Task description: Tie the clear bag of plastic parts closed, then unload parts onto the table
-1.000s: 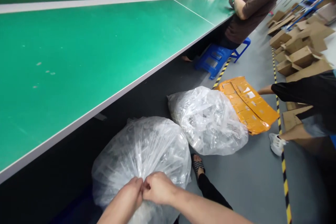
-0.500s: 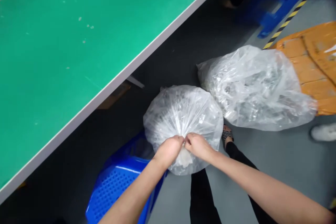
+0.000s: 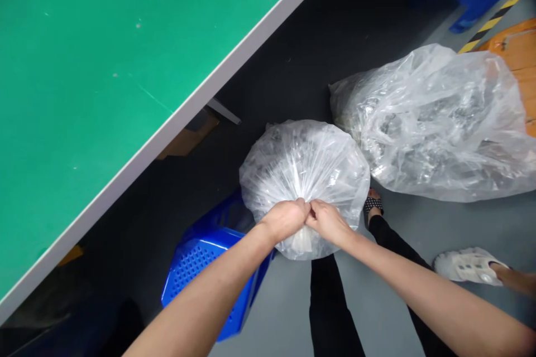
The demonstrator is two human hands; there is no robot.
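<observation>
A full, clear plastic bag (image 3: 310, 162) stands on the floor in front of me, its top drawn together into a neck with folds fanning out. My left hand (image 3: 288, 216) is closed on that gathered neck. Right beside it, my right hand (image 3: 327, 221) pinches the same neck, and the fingertips of both hands meet. Below them the loose end of the bag shows whitish; the exact grip is partly hidden by the fingers.
A larger clear plastic bag (image 3: 439, 122) lies to the right, before an orange wrapped stack (image 3: 519, 61). A blue plastic stool (image 3: 209, 251) is at lower left. The green table (image 3: 92, 100) fills the upper left. Another person's white shoe (image 3: 467, 265) is at right.
The view has shifted, and both hands stay closed on the bag's neck, now closer together. The other person's white shoe has come further into view at the right.
</observation>
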